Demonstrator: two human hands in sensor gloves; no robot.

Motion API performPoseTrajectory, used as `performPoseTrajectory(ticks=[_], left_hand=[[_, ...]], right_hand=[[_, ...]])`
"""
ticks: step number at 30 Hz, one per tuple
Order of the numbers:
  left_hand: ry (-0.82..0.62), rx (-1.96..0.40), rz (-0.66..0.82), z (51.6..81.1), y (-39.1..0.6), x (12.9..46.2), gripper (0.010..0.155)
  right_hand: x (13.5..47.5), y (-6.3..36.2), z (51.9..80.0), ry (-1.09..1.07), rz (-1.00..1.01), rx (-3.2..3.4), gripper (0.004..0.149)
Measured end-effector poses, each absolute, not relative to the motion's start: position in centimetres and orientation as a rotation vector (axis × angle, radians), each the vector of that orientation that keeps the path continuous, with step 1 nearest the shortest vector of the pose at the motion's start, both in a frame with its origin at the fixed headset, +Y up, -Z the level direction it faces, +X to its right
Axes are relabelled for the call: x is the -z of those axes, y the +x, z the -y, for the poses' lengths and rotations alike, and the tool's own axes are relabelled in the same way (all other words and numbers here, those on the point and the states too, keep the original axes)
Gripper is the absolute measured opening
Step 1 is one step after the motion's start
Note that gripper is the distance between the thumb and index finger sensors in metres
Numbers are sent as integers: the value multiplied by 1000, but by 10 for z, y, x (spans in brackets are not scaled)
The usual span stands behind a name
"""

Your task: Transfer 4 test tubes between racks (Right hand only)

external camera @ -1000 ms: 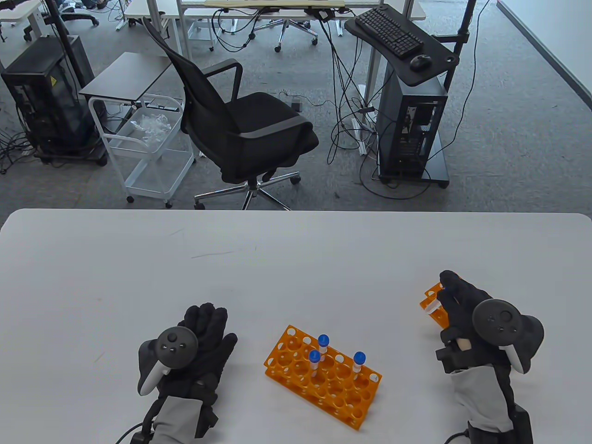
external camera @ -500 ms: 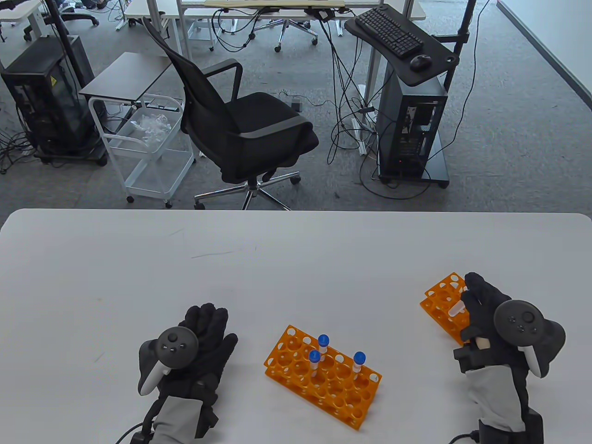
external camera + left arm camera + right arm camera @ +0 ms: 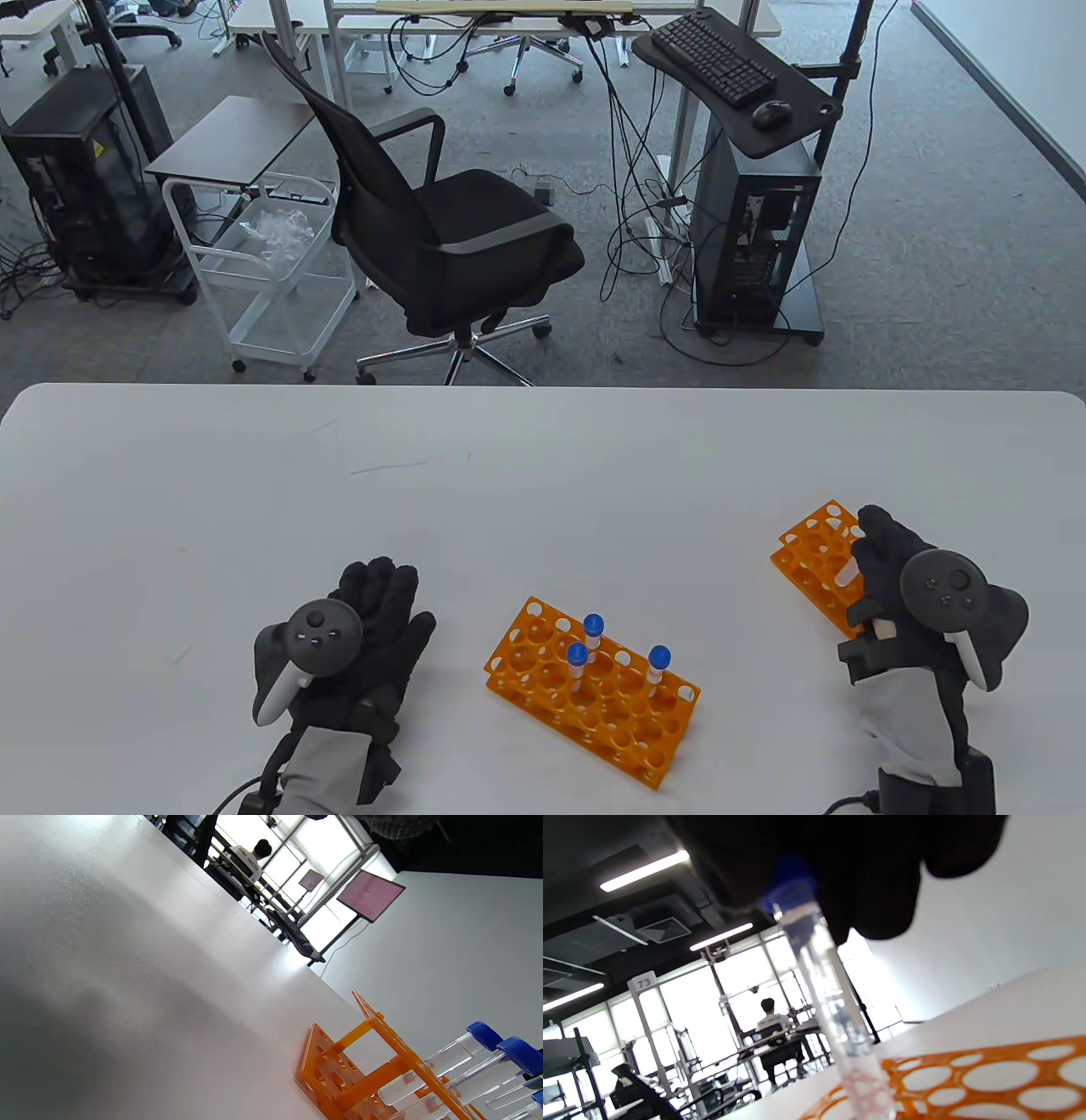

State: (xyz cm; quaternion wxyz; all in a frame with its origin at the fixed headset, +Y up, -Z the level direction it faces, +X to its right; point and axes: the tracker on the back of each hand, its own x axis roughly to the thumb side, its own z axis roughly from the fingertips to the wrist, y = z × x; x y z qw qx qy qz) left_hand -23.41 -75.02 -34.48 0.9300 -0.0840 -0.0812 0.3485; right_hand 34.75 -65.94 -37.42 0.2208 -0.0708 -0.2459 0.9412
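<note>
An orange rack (image 3: 594,688) near the table's front middle holds three blue-capped test tubes (image 3: 592,632); it also shows in the left wrist view (image 3: 365,1077). A second orange rack (image 3: 810,543) stands at the right, partly hidden by my right hand (image 3: 882,560). My right hand grips a clear blue-capped test tube (image 3: 835,1001) by its cap, upright, with its lower end at a hole of that rack (image 3: 967,1082). My left hand (image 3: 365,628) rests flat and empty on the table, left of the middle rack.
The white table (image 3: 509,475) stretches bare behind the racks. An office chair (image 3: 441,229), a white cart (image 3: 271,272) and a computer stand (image 3: 747,212) stand on the floor beyond the far edge.
My right hand has moved right and slightly toward me over the right rack, lowering the tube toward it. More of the rack now shows. The left hand has not moved.
</note>
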Motion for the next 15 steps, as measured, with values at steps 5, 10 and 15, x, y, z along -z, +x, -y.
performPoseTrajectory(ticks=[5,10,15], left_hand=[[-172,-715,166,750,-234,345,67],[-172,-717,167,750,-235,345,67],[-172,-719,167,750,-235,345,67]], right_hand=[[378,347,666,-197,677,-2623,47],[381,348,672,-199,658,-2640,47],[383,349,678,-207,639,-2645,47]])
